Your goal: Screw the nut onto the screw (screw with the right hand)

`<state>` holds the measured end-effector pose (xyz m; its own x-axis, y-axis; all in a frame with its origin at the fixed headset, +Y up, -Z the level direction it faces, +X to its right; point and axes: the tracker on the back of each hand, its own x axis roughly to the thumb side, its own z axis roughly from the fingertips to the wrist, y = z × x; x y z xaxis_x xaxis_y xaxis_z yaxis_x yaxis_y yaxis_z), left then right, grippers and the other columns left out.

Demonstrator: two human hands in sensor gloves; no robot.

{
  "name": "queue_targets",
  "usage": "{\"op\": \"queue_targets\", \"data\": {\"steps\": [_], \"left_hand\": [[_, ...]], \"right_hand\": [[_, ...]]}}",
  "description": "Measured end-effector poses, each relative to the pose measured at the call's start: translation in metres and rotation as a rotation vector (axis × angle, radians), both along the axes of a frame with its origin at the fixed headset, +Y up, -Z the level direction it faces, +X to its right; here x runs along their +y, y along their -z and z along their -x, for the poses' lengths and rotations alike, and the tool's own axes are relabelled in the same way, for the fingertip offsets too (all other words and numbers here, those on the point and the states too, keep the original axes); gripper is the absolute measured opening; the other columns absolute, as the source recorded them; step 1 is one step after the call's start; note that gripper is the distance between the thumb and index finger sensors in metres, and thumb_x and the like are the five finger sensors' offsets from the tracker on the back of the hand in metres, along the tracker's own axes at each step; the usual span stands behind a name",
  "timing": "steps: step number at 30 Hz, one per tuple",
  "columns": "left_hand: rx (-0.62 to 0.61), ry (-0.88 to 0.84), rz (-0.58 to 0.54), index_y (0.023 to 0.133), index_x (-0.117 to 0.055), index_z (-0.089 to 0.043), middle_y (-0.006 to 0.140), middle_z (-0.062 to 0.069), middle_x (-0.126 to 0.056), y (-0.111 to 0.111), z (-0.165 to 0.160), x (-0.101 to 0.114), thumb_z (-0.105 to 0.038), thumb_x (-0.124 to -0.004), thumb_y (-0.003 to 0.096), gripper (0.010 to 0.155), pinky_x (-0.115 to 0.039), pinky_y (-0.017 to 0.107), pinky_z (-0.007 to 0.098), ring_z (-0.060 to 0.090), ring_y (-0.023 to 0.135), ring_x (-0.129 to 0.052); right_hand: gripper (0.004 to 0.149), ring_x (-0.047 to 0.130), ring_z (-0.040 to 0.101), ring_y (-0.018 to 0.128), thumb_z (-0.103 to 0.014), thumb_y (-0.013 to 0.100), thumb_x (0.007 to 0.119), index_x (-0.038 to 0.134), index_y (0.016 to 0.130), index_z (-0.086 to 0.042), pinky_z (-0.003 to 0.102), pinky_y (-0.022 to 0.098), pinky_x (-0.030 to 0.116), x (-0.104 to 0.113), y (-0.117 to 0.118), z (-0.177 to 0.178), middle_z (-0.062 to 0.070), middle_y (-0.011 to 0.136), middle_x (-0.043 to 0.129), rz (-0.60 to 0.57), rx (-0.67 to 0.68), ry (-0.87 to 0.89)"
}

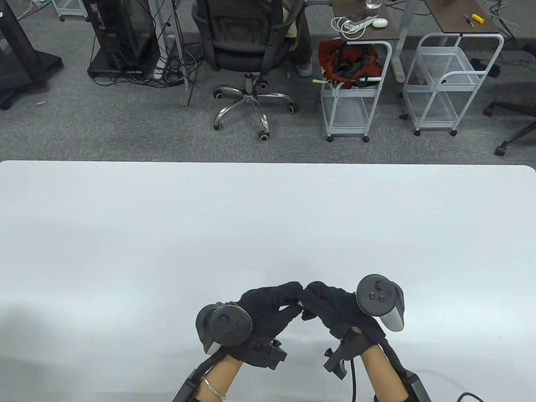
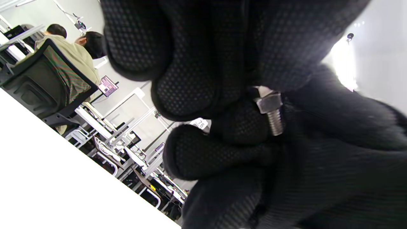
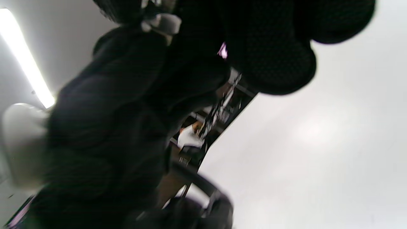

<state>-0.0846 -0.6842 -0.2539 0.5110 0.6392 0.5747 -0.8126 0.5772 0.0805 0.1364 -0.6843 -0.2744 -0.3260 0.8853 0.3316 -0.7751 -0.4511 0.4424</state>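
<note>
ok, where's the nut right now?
In the left wrist view the nut sits on the screw, between both hands' fingertips; in the table view it is hidden where they meet, near-centre.

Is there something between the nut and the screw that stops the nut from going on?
Nothing visible does. In the left wrist view the nut already sits on the screw, with its thread bare below, between the fingers of both hands.

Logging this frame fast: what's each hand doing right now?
Left hand: holds the screw, nut on its thread.
Right hand: fingertips meet the left's; its grip cannot be told.
</note>
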Motion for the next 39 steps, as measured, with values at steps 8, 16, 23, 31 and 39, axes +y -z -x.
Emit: {"op": "queue_targets", "data": {"steps": [8,16,23,31,39], "left_hand": [[-0.013,-0.015,0.014,0.079,-0.091,-0.024,0.065,-0.009,-0.109,0.001,-0.001,-0.002,-0.044,-0.087,0.0402,0.044,-0.091,0.045,0.029,0.01,0.051,-0.11],[-0.013,0.015,0.005,0.081,-0.09,-0.025,0.069,-0.007,-0.108,0.002,0.0,-0.002,-0.047,-0.084,0.0417,0.045,-0.09,0.047,0.032,0.013,0.055,-0.109],[-0.021,0.09,0.057,0.103,-0.073,-0.02,0.102,0.011,-0.09,0.012,0.012,-0.01,-0.058,-0.073,0.0478,0.067,-0.069,0.069,0.055,0.039,0.09,-0.087],[0.127,0.314,-0.024,0.109,-0.064,-0.02,0.113,0.017,-0.075,0.016,0.026,-0.01,-0.06,-0.069,0.0499,0.072,-0.053,0.075,0.061,0.046,0.101,-0.07],[0.162,0.368,-0.021,0.109,-0.063,-0.02,0.114,0.016,-0.075,0.019,0.028,-0.013,-0.058,-0.069,0.0504,0.071,-0.051,0.076,0.06,0.046,0.101,-0.069]], "right_hand": [[0.049,0.105,0.03,0.032,-0.041,0.062,0.058,0.084,0.063,0.001,0.052,0.033,0.08,-0.001,-0.001,0.001,0.025,0.057,0.098,-0.135,-0.176,-0.01],[0.049,0.102,0.036,0.044,-0.039,0.061,0.062,0.079,0.073,0.006,0.056,0.039,0.076,0.001,0.001,0.0,0.032,0.067,0.092,-0.06,-0.107,-0.029],[0.047,0.102,0.035,0.042,-0.038,0.06,0.064,0.081,0.072,0.005,0.055,0.039,0.076,0.001,-0.002,0.007,0.031,0.066,0.093,-0.188,-0.175,-0.268],[0.045,0.101,0.037,0.047,-0.036,0.057,0.072,0.082,0.075,0.004,0.056,0.042,0.075,-0.019,0.001,0.026,0.032,0.07,0.092,-0.21,-0.095,-0.62],[0.045,0.101,0.035,0.051,-0.037,0.053,0.077,0.083,0.076,0.001,0.055,0.045,0.075,-0.048,0.0,0.051,0.029,0.073,0.092,-0.258,-0.011,-0.942]]}}
